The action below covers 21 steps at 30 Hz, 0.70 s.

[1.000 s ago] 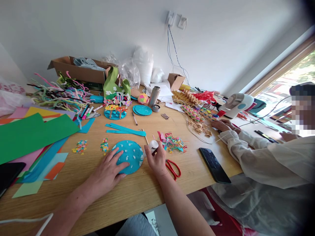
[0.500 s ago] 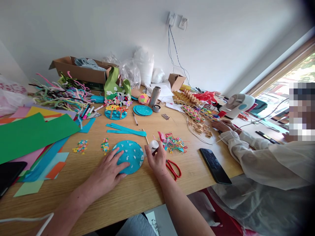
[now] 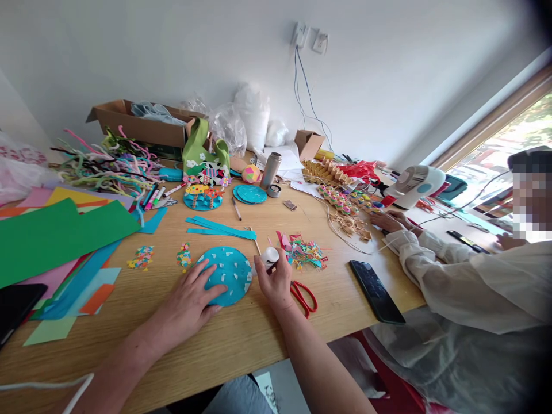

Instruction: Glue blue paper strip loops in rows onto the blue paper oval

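Note:
My left hand point(image 3: 196, 293) lies flat with its fingers spread over the left side of a round blue paper disc point(image 3: 230, 265). White marks dot the disc's face. At its right edge, my right hand point(image 3: 275, 282) is closed around a small white glue bottle point(image 3: 270, 256), whose tip points toward the rim; whether it touches is hard to see. Red-handled scissors point(image 3: 305, 299) lie just right of that wrist. A thin wooden stick point(image 3: 255, 240) and blue paper strips point(image 3: 219, 227) are beyond the disc. Small piles of colored paper bits point(image 3: 184, 255) sit to its left.
Colored paper sheets point(image 3: 56, 236) cover the table's left side. Paper scraps point(image 3: 306, 252), a phone point(image 3: 376, 290) and a white cable are to the right. Behind stand a metal flask point(image 3: 271, 170), blue discs point(image 3: 250, 194) and a cardboard box point(image 3: 138, 123). A co-worker's hands point(image 3: 394, 221) work at far right.
Both my hands stay nearly in place, with the bottle in the right shifting only very slightly. The co-worker at the right has moved their head a little.

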{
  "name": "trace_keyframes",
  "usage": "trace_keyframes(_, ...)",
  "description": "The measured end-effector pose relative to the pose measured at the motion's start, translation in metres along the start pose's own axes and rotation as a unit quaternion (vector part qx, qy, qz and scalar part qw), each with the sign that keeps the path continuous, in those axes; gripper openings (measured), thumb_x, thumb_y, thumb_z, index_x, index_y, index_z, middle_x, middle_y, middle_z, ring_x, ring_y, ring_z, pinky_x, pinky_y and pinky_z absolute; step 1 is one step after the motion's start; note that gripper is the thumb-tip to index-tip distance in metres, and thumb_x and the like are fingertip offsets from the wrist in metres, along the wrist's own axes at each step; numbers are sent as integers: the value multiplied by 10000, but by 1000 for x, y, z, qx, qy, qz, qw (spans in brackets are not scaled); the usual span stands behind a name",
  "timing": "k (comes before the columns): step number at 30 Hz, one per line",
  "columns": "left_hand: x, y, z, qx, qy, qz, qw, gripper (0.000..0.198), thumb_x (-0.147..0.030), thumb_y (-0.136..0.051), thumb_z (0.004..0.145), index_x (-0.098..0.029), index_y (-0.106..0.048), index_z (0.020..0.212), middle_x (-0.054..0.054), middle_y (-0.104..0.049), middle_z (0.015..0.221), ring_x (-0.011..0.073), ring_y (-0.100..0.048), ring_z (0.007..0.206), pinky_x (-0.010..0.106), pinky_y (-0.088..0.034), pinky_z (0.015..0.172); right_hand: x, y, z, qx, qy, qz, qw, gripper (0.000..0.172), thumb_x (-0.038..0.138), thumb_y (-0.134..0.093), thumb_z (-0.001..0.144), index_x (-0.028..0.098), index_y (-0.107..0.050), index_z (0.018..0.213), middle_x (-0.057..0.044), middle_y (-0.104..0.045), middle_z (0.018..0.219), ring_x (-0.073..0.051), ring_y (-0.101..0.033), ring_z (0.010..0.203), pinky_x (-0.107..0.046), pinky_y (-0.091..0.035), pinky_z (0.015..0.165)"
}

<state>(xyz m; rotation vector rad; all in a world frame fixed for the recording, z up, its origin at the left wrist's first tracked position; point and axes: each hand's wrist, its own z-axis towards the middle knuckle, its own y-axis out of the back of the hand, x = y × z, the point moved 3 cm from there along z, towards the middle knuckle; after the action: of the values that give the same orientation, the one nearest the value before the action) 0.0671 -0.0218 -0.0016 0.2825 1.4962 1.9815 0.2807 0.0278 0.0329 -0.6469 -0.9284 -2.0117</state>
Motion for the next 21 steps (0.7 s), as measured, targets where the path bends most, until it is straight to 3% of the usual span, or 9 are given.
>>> trace_keyframes(8, -4, 6, 1, -4, 8, -13, 1000, 319, -277, -664, 859, -347, -670, 1170, 72, -505, 1415, 347, -315, 1410, 589, -411, 1070, -3, 3, 2, -27, -36, 43, 998, 265, 406, -618, 862, 234, -428, 799, 56, -472, 615, -113, -439, 509, -240, -374, 484)
trace_keyframes(13, -6, 9, 1, -4, 14, -7, 1000, 319, -304, -685, 848, -354, -677, 1163, 71, -503, 1418, 361, -307, 1418, 594, -410, 1067, 6, -3, 16, -12, -67, 95, 993, 290, 465, -600, 879, 229, -444, 813, 45, -491, 648, -123, -460, 563, -246, -390, 517)
trace_keyframes(18, -13, 17, 2, -17, 21, 16, 1000, 306, -332, -674, 860, -338, -677, 1166, 81, -490, 1436, 363, -319, 1416, 582, -409, 1065, 30, -29, 40, 32, -43, 126, 991, 313, 475, -614, 862, 223, -453, 773, 57, -462, 638, -105, -429, 549, -230, -357, 511)
trace_keyframes(21, -22, 30, 4, -19, 33, 42, 998, 302, -313, -657, 869, -259, -678, 1166, 122, -568, 1351, 353, -450, 1317, 546, -450, 1028, 40, -51, 49, 65, -40, 144, 987, 329, 489, -617, 849, 221, -445, 768, 62, -457, 642, -97, -421, 553, -220, -347, 509)
